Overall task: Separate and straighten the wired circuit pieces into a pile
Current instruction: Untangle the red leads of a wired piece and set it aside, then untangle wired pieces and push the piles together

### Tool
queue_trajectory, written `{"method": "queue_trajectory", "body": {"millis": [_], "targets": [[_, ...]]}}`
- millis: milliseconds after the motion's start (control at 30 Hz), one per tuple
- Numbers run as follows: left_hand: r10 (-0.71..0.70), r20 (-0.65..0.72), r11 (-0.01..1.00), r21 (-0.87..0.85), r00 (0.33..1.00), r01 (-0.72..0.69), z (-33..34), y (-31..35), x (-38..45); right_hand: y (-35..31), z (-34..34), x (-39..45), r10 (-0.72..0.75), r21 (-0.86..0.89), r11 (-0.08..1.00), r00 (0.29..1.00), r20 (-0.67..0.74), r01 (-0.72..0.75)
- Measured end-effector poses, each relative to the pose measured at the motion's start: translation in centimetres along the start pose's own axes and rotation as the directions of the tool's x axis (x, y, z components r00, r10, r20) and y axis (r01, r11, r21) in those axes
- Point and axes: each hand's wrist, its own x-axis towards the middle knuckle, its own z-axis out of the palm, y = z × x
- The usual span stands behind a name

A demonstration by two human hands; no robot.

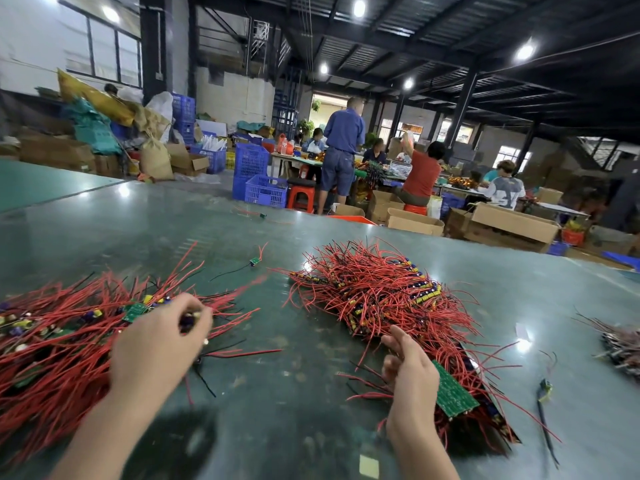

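Reaching into the left heap (52,344), the left hand (156,344) has its fingers curled, thumb and fingertips pinching a small dark piece (188,320) right at the heap's near edge; motion blur smears it, so it is probably a component on a wired board, but that cannot be told for sure. A small green board (134,312) lies just beside those fingers, on top of the red wires. Over on the other side, the right hand (412,368) hovers at the near edge of the right pile (377,296), fingers loosely bent and spread, holding nothing that shows. Just beyond its knuckles a larger green board (452,393) lies tilted among the wires. The right pile runs as a long row, red leads fanned out to both sides, yellow and blue parts lined along its far edge. Between the two heaps the green table (277,393) shows bare, with a few stray red and black wires on it. One lone piece (255,260) sits farther back, apart from both heaps, and another (262,215) lies near the table's far edge. A third tangle (620,348) sits at the far right. Behind the table, people work among blue crates (258,178) and cardboard boxes (516,223).
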Motion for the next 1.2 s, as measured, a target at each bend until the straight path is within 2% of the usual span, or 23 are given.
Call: {"method": "queue_trajectory", "body": {"millis": [67,167,233,267,300,333,367,400,433,467,500,700,867,967,1100,1200], "targets": [[-0.007,-0.114,0.989,0.144,0.993,0.023,-0.4,-1.9,1.0,-0.1,-0.3,0.1,-0.025,0.008,1.000,1.000,-0.019,0.025],[-0.086,-0.116,0.958,0.263,0.990,0.114,0.0,-4.3,1.8,-0.9,-0.8,0.3,-0.054,-0.031,0.998,0.999,0.001,0.054],[-0.111,-0.121,0.966,0.218,0.986,0.136,0.4,-4.6,1.8,-1.9,-1.7,0.9,-0.128,-0.178,0.975,0.992,0.024,0.130],[-0.093,-0.141,0.976,0.183,0.986,0.119,0.5,-4.1,1.7,-2.4,-2.2,1.2,-0.183,-0.320,0.929,0.982,0.046,0.188],[-0.049,-0.168,0.985,0.155,0.985,0.075,0.7,-3.5,1.3,-2.9,-2.8,1.6,-0.236,-0.497,0.832,0.968,0.083,0.245],[0.005,-0.187,0.991,0.133,0.982,0.021,1.0,-2.7,0.9,-3.2,-3.4,1.8,-0.268,-0.687,0.669,0.954,0.132,0.283],[0.055,-0.183,0.994,0.106,0.982,-0.036,1.5,-1.9,0.4,-3.4,-3.8,2.0,-0.269,-0.861,0.428,0.948,0.171,0.277],[0.102,-0.157,0.993,0.075,0.982,-0.091,2.1,-1.1,-0.2,-3.5,-4.2,2.0,-0.238,-0.960,0.159,0.953,0.188,0.229],[0.152,-0.123,0.988,0.050,0.981,-0.147,2.8,-0.5,-0.7,-3.4,-4.2,1.9,-0.179,-0.983,-0.053,0.967,0.181,0.174],[0.205,-0.093,0.979,0.041,0.974,-0.202,3.5,-0.1,-1.3,-3.2,-4.1,1.7,-0.117,-0.974,-0.179,0.980,0.160,0.138],[0.254,-0.071,0.967,0.040,0.964,-0.252,4.2,0.3,-1.9,-3.0,-3.9,1.4,-0.078,-0.965,-0.233,0.986,0.145,0.123],[0.419,0.010,0.908,0.015,0.908,-0.419,6.2,1.3,-3.7,-3.1,-4.0,1.2,-0.145,-0.968,-0.251,0.987,0.069,0.031],[0.430,0.025,0.903,-0.025,0.903,-0.429,6.7,1.8,-4.4,-2.9,-4.4,1.7,-0.135,-0.965,-0.258,0.988,0.078,0.041],[0.402,0.005,0.914,-0.064,0.915,-0.401,6.8,2.3,-4.8,-3.0,-4.3,1.8,-0.177,-0.975,-0.217,0.981,0.076,0.036],[0.362,-0.020,0.917,-0.172,0.932,-0.360,6.8,2.7,-5.1,-2.8,-4.1,1.8,-0.377,-0.982,-0.176,0.916,0.137,0.074],[0.343,-0.033,0.877,-0.348,0.939,-0.333,6.7,3.1,-5.2,-2.5,-3.6,1.5,-0.498,-0.971,-0.192,0.839,0.219,0.140]]}}
